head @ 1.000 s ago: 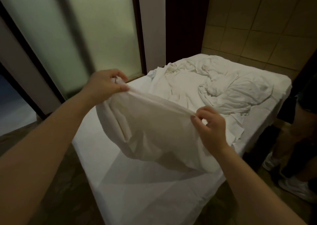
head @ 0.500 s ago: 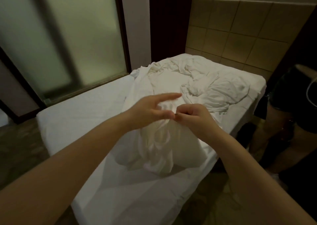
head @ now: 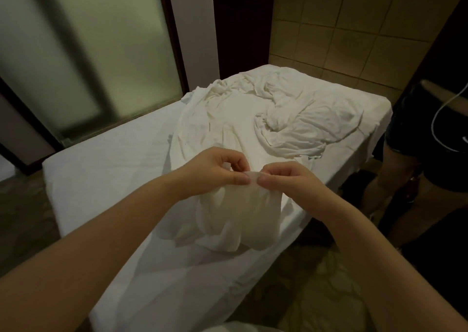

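Head view. One white cloth [head: 235, 220] is held up over the bed [head: 101, 174], near its right edge, about midway along. The cloth's top edge is pinched between thumb and fingers of the left hand [head: 215, 171] and the right hand [head: 286, 179]. Both grips are clamped on the cloth, with the thumbs almost touching. The cloth hangs bunched. Whether its lower end rests on the bed cannot be told, nor whether it is a case or a flat piece.

Counted: two hands, one held cloth, one bed, one heap of crumpled linen [head: 298, 119] spread over the bed's far end. The pieces in the heap cannot be counted.

One other person [head: 425, 159] is seen beside the far right corner, cut off by the frame, with only legs and dark shorts shown. The bed's near end is partly hidden behind the forearms. Frosted glass panels [head: 101, 53] are seen past the left edge and a tiled wall [head: 354, 27] past the far end.
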Demonstrator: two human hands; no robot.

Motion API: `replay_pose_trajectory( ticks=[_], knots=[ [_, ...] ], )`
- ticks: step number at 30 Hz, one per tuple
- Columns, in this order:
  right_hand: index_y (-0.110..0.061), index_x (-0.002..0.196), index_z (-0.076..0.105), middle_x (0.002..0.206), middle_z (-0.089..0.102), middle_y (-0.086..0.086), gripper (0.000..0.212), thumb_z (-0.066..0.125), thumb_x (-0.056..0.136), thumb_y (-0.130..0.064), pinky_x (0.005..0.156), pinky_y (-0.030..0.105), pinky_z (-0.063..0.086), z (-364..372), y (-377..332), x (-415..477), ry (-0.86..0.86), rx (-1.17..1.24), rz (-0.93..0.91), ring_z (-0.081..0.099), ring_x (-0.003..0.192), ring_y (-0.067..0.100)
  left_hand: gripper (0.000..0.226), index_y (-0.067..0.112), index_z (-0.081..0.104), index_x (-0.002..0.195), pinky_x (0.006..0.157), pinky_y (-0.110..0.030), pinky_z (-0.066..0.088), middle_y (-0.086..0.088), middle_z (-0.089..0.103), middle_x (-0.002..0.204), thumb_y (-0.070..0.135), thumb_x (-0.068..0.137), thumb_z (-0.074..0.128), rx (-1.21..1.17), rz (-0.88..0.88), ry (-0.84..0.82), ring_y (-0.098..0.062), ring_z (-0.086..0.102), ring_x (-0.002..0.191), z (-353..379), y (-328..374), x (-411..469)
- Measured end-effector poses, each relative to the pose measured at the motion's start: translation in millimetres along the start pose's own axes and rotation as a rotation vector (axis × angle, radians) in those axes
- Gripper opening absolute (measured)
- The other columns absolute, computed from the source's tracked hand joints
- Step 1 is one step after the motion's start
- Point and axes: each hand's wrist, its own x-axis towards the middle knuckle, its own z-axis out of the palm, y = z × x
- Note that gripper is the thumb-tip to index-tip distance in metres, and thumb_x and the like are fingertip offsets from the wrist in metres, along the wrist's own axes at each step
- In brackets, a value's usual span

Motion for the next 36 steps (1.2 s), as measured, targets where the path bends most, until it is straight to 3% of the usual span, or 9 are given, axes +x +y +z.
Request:
replay_pose_trajectory(
  ticks=[6,10,14,18,22,27,32,34,36],
  knots=[
    [-0.026,0.074,0.074,0.084,0.071,0.005,0.016,0.066,0.081,-0.038,0.093,0.044,0.049,0,40,-4,-0.03,0.006,0.051,0.065,0.087,0.024,0.011,0.014,0.065,0.071,0.069,-0.025,0.05,0.013,0.058,0.061,0.012,0.081,0.068,-0.131,-0.157,0.217,-0.004,0.056,0.065,-2,10,6],
    [-0.017,0.082,0.074,0.091,0.064,-0.002,0.012,0.066,0.087,-0.026,0.083,0.027,0.046,7,55,3,-0.068,-0.074,-0.034,0.06,0.088,0.015,0.017,0.014,0.063,0.067,0.078,-0.028,0.048,0.016,0.062,0.061,0.009,0.082,0.066,-0.216,-0.229,0.366,-0.007,0.059,0.074,-8,8,-2],
    [-0.009,0.082,0.073,0.088,0.057,-0.009,0.027,0.061,0.089,-0.032,0.079,0.026,0.038,13,83,12,-0.222,-0.553,-0.159,0.053,0.088,0.013,0.035,0.021,0.063,0.053,0.059,-0.02,0.05,0.009,0.06,0.06,0.007,0.085,0.059,-0.516,-0.209,0.565,-0.01,0.058,0.066,-15,9,-4],
    [-0.007,0.071,0.07,0.09,0.06,-0.005,0.039,0.051,0.083,-0.038,0.075,0.025,0.032,14,99,18,-0.018,-0.605,-0.38,0.048,0.085,0.012,0.024,0.023,0.064,0.05,0.054,-0.021,0.051,0.007,0.061,0.061,0.019,0.074,0.064,-0.667,-0.154,0.64,-0.008,0.06,0.061,-31,12,-7],
    [-0.008,0.065,0.054,0.067,0.055,0.002,0.039,0.037,0.079,-0.04,0.061,0.027,0.03,10,88,28,-0.028,-0.534,-0.421,0.045,0.067,0.012,0.011,0.022,0.064,0.048,0.052,-0.019,0.051,0.007,0.06,0.056,0.022,0.058,0.069,-0.573,-0.141,0.562,-0.007,0.059,0.056,-46,18,-17],
    [-0.015,0.059,0.041,0.052,0.041,-0.001,0.041,0.037,0.085,-0.046,0.053,0.02,0.027,32,118,20,-0.175,-0.521,-0.413,0.039,0.054,0.014,0.013,0.009,0.061,0.066,0.054,-0.016,0.053,0.006,0.061,0.059,0.002,0.076,0.063,-0.295,-0.192,0.556,-0.004,0.059,0.055,-66,9,-28],
    [-0.017,0.062,0.054,0.061,0.052,-0.001,0.049,0.047,0.079,-0.062,0.058,0.021,0.034,12,130,18,0.229,-0.236,-0.236,0.047,0.059,0.005,0.004,0.004,0.066,0.077,0.057,-0.005,0.045,-0.004,0.061,0.073,0.002,0.078,0.07,0.168,-0.278,0.533,0.002,0.055,0.058,-92,-28,-34],
    [-0.008,0.066,0.059,0.057,0.051,-0.001,0.051,0.049,0.08,-0.056,0.055,0.023,0.033,-5,113,20,0.312,-0.302,-0.269,0.047,0.057,0.014,0.006,0.001,0.068,0.078,0.06,-0.006,0.042,-0.009,0.062,0.078,0.006,0.078,0.072,0.309,-0.308,0.507,-0.004,0.053,0.065,-98,-49,-33],
    [-0.011,0.069,0.061,0.06,0.054,0.002,0.046,0.052,0.084,-0.053,0.058,0.026,0.034,-13,102,20,0.146,-0.568,-0.243,0.048,0.058,0.016,0.006,0.006,0.068,0.074,0.062,-0.009,0.041,-0.008,0.063,0.076,0.007,0.078,0.072,0.317,-0.31,0.538,-0.008,0.052,0.069,-104,-68,-34]
  ],
)
